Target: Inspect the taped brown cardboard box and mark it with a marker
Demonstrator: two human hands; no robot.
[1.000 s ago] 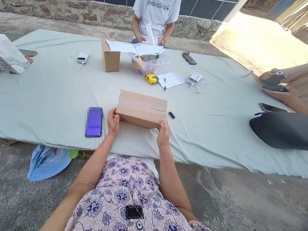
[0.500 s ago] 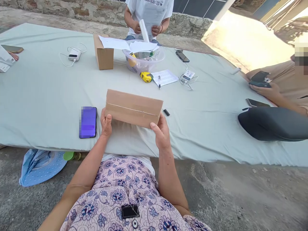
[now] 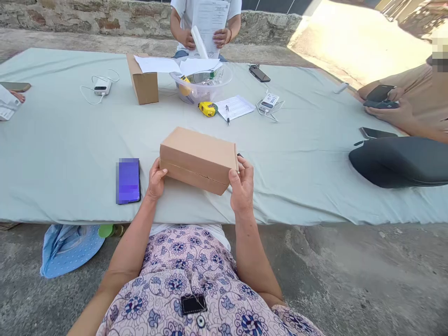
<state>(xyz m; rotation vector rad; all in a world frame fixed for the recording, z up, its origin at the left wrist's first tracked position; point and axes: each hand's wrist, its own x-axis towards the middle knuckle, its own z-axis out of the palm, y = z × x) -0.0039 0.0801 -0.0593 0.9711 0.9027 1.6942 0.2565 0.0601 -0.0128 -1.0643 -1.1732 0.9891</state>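
Observation:
A closed brown cardboard box (image 3: pixel 199 156) is held between both hands, tilted, above the near side of the cloth-covered table (image 3: pixel 80 130). My left hand (image 3: pixel 156 181) grips its left end, thumb on the front face. At the right end my right hand (image 3: pixel 242 184) grips it, thumb on the near corner and fingers behind the end. A seam runs along the box's front face. To the left of my left hand lies a phone (image 3: pixel 129 181) with a purple screen. A small black object (image 3: pixel 239 155) is mostly hidden behind the box's right end.
Farther back stand an open cardboard box (image 3: pixel 144 86), a clear plastic basin (image 3: pixel 224 86) with papers on top, a yellow tape measure (image 3: pixel 207 109), a paper sheet with a pen and white power banks. A black case (image 3: pixel 399 161) lies right. People sit opposite and at the sides.
The cardboard box has been turned in my hands, so its broad top now shows along with the seamed side. My right hand has shifted slightly right. The person opposite has raised a printed sheet.

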